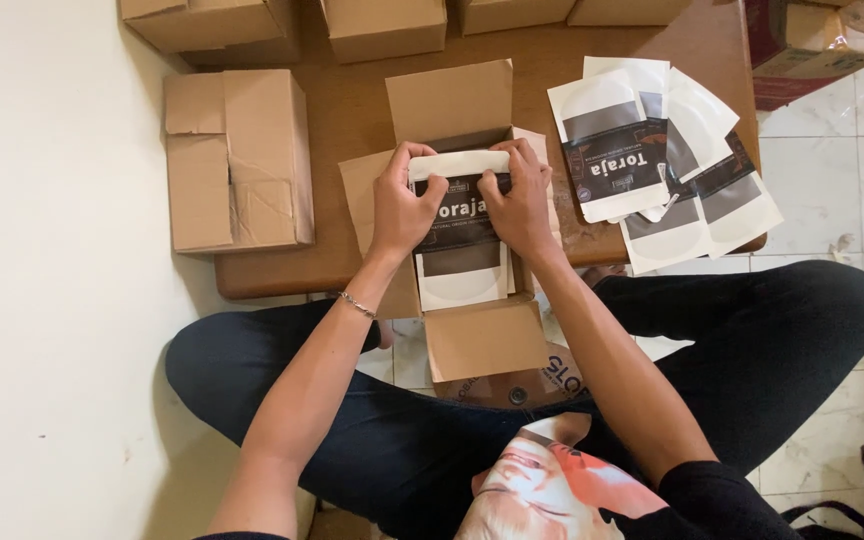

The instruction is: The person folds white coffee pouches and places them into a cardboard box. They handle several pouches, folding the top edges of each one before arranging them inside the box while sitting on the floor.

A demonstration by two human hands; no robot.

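Cardboard box (482,335) open at frame centre | my left hand (404,205) and right hand (524,205) pinch white-and-black pouch (460,235) over it | risk: pouch top creases or snags on flap if forced.

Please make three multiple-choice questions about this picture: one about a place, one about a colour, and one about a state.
1. Where is the pile of spare pouches?
A. right of the open box
B. on the floor
C. inside a closed box

2. What colours has the pouch in the hands?
A. red and yellow
B. white and dark
C. all green

3. How is the box under the hands?
A. taped shut
B. crushed flat
C. flaps open

Answers: 1 A, it lies on the low table. 2 B, white edges, dark label. 3 C, the left hand and right hand press the pouch between spread flaps.
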